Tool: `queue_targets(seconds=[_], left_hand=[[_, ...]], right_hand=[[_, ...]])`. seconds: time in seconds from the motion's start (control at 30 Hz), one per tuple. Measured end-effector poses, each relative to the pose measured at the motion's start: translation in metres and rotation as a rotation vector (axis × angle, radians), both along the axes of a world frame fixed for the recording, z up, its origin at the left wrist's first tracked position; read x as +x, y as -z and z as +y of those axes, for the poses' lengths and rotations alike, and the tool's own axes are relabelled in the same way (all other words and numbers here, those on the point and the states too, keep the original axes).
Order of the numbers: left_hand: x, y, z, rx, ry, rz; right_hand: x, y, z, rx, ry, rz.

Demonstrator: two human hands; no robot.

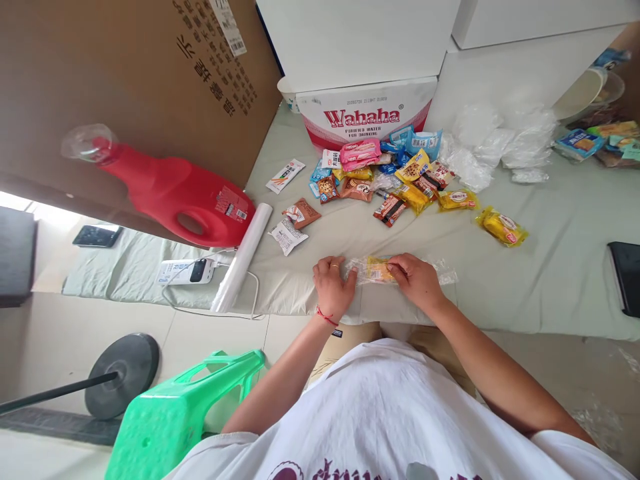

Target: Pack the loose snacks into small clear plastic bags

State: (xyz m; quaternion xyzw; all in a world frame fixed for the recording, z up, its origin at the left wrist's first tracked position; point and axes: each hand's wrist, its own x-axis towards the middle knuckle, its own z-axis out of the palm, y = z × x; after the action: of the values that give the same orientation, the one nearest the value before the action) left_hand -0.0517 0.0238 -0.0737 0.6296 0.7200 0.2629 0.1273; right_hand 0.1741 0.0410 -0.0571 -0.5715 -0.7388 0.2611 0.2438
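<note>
A clear plastic bag (440,272) lies at the near edge of the pale green sheet (550,267), with a yellow snack packet (379,269) inside it. My left hand (332,287) pinches the bag's left end. My right hand (416,280) presses on the bag just right of the yellow packet, fingers closed on it. A pile of wrapped snacks (390,177) sits further back. Two more yellow packets (501,227) lie to the right of the pile.
A red detergent jug (175,193) lies on its side at left, beside a roll of clear bags (243,257) and a white power bank (187,271). A Wahaha box (365,113), crumpled plastic bags (495,143), a green stool (180,407) and a dark tablet (625,273) surround.
</note>
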Motion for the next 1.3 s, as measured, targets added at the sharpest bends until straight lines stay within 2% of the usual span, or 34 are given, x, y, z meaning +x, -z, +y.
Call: queue_targets(seconds=[0.13,0.23,0.33,0.43,0.6,0.7,0.8,0.9,0.97,1.03,1.17,1.3], left_hand=[[0.015,-0.006,0.004,-0.056,0.058,0.018],[0.023,-0.007,0.008,-0.077,0.121,-0.021],[0.025,-0.008,0.013,-0.085,0.142,-0.074],[0.023,-0.011,0.018,-0.111,0.108,-0.136],[0.029,-0.023,0.028,-0.210,-0.037,-0.431],[0.044,-0.028,0.029,-0.278,0.079,-0.522],[0.055,-0.029,0.025,-0.260,0.191,-0.379],[0.056,-0.026,0.020,-0.210,0.238,-0.179],[0.055,-0.021,0.019,-0.184,0.257,-0.129],[0.055,-0.015,0.019,-0.147,0.215,-0.148],[0.062,-0.006,0.020,-0.119,0.079,-0.196],[0.074,-0.013,0.015,-0.174,0.152,-0.227]], right_hand=[[-0.005,-0.005,-0.004,0.017,0.042,-0.102],[-0.008,-0.009,-0.009,0.205,0.080,-0.262],[-0.008,-0.010,-0.012,0.359,-0.068,-0.305],[-0.005,-0.005,-0.010,0.316,-0.250,-0.293],[-0.003,0.006,-0.002,0.215,-0.268,-0.241],[-0.002,0.005,0.002,0.175,-0.271,-0.141],[0.011,-0.004,0.004,0.119,-0.283,0.059],[0.038,-0.015,0.002,0.135,-0.194,0.143],[0.057,-0.014,-0.002,0.179,-0.117,0.037],[0.070,-0.006,-0.008,0.180,-0.047,-0.113],[0.070,0.019,-0.020,0.097,0.089,-0.264],[0.057,0.022,-0.028,0.204,0.185,-0.279]])
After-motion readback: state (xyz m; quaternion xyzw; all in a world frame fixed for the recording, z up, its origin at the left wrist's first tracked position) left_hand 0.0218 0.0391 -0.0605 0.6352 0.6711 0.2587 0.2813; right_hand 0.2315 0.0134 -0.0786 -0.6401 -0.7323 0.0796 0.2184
